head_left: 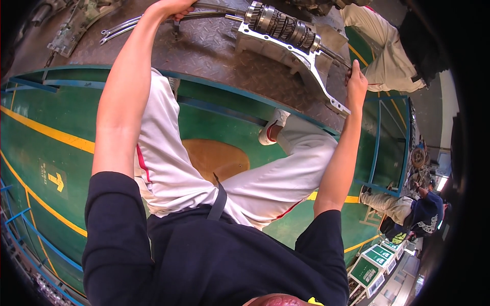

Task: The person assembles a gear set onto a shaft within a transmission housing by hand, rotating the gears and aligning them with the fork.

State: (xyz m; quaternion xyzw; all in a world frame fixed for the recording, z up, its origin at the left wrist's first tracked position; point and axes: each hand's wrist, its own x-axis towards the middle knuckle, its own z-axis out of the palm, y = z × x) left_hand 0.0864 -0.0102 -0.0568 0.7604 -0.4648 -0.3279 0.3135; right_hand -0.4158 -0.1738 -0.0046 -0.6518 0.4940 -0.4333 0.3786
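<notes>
Right hand: fingers wrapped about the right end of a gear shaft, thumb extended; left hand: partly cut off by the upper edge, fingers curled around what appears to be the shaft's left end. Between them, the shaft's gear stack lies at the open side of a grey metal housing on the patterned steel worktop, wrenches lying to the left. Handling note, by judgement: both ends are best kept supported and aligned with the housing, fingers clear of its rim, gear teeth unknocked.
</notes>
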